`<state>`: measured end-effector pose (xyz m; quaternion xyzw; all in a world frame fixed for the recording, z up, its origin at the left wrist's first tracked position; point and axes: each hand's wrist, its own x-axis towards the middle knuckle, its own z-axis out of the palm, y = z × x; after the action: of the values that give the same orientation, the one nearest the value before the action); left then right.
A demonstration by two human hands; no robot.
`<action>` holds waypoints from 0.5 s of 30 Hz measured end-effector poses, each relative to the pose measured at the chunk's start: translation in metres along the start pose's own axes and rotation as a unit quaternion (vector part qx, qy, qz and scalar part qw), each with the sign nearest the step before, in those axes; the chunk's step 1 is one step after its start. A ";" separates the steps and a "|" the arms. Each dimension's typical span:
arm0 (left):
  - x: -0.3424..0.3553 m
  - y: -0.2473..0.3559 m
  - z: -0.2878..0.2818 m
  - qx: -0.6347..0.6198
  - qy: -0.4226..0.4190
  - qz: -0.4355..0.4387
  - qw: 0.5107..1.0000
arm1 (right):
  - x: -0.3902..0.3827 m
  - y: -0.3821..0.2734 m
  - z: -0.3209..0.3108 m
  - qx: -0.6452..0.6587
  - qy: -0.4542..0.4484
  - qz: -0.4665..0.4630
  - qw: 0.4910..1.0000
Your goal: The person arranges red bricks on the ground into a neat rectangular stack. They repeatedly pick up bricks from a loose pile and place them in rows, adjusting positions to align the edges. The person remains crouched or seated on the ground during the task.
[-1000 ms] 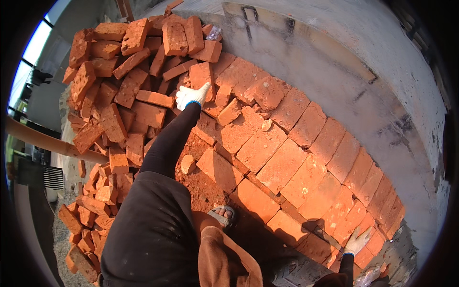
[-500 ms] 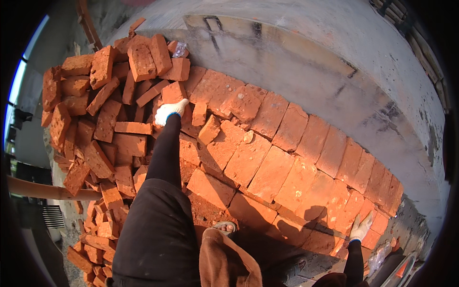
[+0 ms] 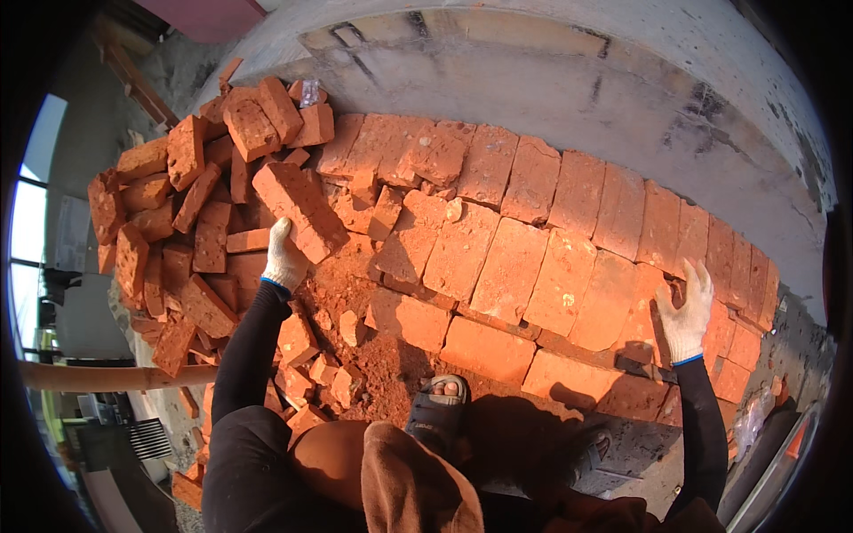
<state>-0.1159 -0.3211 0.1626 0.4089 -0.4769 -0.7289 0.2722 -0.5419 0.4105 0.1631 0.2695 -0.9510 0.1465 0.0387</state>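
Observation:
My left hand (image 3: 284,256), in a white glove, grips a red brick (image 3: 298,200) at the right side of a loose brick pile (image 3: 209,231). The brick is tilted above crumbled pieces. My right hand (image 3: 689,315), also gloved, has its fingers spread and raised over the right part of the rows of laid bricks (image 3: 498,275), with nothing visibly held. A few half bricks (image 3: 384,213) lie loose at the left end of those rows, next to orange rubble (image 3: 364,391).
A grey concrete wall (image 3: 551,71) runs behind the rows. A round tan pole (image 3: 115,376) and a metal grate (image 3: 149,438) are at left. A crumpled clear plastic bag (image 3: 755,417) lies at lower right. My sandalled foot (image 3: 440,395) stands beside the rubble.
My left hand has lifted a brick from the pile and moved down and left with it. My right hand has risen from the laid bricks, fingers spreading. The camera view has shifted.

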 end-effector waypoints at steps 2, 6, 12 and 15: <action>-0.018 -0.006 0.036 0.029 -0.109 -0.038 0.993 | 0.019 -0.069 0.008 0.094 -0.092 -0.098 0.986; -0.068 -0.042 0.156 0.075 -0.275 -0.057 0.957 | 0.020 -0.204 0.011 0.352 -0.253 -0.124 0.893; -0.141 -0.130 0.336 0.134 -0.383 -0.222 0.887 | -0.020 -0.206 0.000 0.558 -0.241 0.112 0.786; -0.163 -0.141 0.393 0.348 -0.489 -0.210 0.772 | -0.059 -0.134 0.000 0.617 -0.136 0.205 0.747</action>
<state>-0.3682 0.0491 0.1706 0.1538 -0.6692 -0.6534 -0.3187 -0.4213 0.3312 0.1885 0.0504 -0.6808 0.6677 -0.2968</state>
